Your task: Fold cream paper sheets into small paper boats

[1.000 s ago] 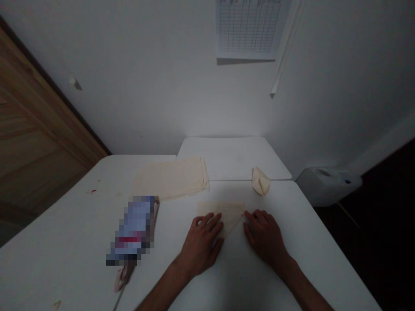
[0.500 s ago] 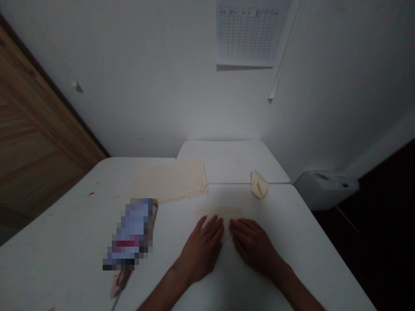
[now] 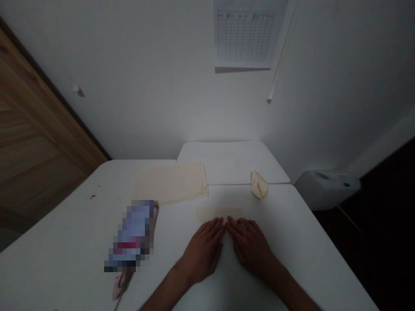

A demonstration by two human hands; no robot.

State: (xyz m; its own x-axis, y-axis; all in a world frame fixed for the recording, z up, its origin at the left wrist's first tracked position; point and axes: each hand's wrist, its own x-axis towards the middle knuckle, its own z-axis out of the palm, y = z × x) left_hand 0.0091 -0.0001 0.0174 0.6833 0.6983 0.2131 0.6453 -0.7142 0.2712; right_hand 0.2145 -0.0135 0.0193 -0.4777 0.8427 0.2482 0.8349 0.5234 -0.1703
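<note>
A cream sheet of paper (image 3: 219,211), folded to a flat strip, lies on the white table. My left hand (image 3: 204,248) rests palm down on its near part, fingers stretched out. My right hand (image 3: 251,242) lies flat on the same paper from the other side, its fingertips almost meeting those of the left. Both hands hide the near part of the paper. Beyond my right hand stands a small folded paper boat (image 3: 259,186) of the same cream colour.
A stack of cream paper sheets (image 3: 171,181) lies at the back left. Nearer, a blurred blue item (image 3: 134,231) sits on a pinkish object. A white table (image 3: 324,263) runs up to the wall, where a printed chart (image 3: 244,39) hangs. A white container (image 3: 327,190) stands at the right.
My right hand has shifted slightly left, so its fingertips come closer to my left hand's. My left fingers have drawn closer together. The paper strip stays where it was.
</note>
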